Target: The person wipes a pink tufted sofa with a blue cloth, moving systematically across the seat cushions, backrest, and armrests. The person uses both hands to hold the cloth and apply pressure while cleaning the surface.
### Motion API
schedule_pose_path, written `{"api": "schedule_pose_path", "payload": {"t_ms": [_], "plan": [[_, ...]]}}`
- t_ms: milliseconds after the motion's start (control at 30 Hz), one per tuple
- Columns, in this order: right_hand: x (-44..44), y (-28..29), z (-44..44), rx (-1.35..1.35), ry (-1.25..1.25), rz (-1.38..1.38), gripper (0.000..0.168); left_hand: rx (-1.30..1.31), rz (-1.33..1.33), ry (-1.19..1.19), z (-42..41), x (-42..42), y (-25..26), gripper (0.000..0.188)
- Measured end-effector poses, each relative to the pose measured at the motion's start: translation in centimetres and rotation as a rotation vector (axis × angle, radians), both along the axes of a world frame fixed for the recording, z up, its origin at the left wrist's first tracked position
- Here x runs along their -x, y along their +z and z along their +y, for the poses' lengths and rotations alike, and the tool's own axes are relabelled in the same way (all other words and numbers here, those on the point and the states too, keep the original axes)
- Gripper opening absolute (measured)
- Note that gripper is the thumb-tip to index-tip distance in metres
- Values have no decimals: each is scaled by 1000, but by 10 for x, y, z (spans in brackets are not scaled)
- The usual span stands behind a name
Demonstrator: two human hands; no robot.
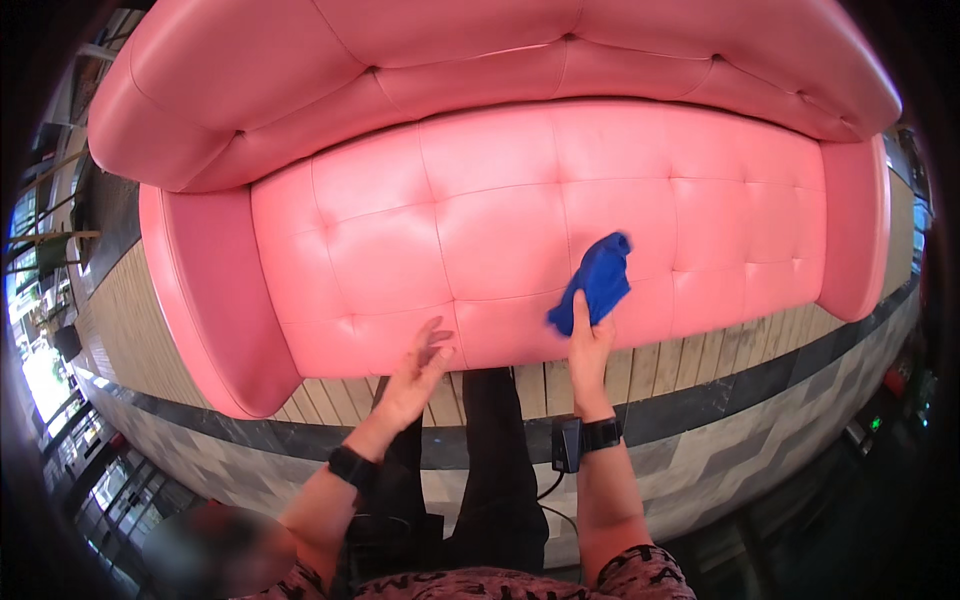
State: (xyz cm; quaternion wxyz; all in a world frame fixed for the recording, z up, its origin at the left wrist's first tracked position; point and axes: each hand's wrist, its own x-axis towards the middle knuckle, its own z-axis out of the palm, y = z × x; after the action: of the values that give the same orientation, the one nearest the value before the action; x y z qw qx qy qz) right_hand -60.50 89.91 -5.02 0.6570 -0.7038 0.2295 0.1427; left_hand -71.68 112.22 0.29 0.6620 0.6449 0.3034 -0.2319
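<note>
My right hand (590,341) grips a bunched blue cloth (602,274), thumb laid over it, above the front part of a pink tufted sofa seat (502,247). The cloth looks folded; whether it touches the seat I cannot tell. Nothing is in my left hand (420,367), whose slightly blurred fingers are apart near the seat's front edge. Behind the seat rises the sofa's buttoned backrest (465,45).
The sofa's left armrest (217,292) and right armrest (855,225) bound the seat. Wooden planks (705,364) run beneath its front, edged by a dark strip (675,412) and patterned grey flooring (720,457). A cable (555,491) hangs from a device (567,445) on my right wrist.
</note>
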Motion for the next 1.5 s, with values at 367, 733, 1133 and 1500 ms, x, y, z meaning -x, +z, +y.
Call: {"api": "schedule_pose_path", "payload": {"t_ms": [367, 733, 1133, 1500], "plan": [[-46, -122, 115, 886, 1136, -863, 42, -904, 110, -385, 127, -50, -124, 48], [-209, -130, 44, 1371, 664, -733, 53, -804, 461, -539, 132, -122, -168, 82], [-171, -129, 228, 989, 1208, -1076, 35, -785, 588, -640, 149, -128, -178, 95], [-226, -98, 5, 264, -53, -382, 35, -780, 579, -658, 142, -132, -187, 94]]}}
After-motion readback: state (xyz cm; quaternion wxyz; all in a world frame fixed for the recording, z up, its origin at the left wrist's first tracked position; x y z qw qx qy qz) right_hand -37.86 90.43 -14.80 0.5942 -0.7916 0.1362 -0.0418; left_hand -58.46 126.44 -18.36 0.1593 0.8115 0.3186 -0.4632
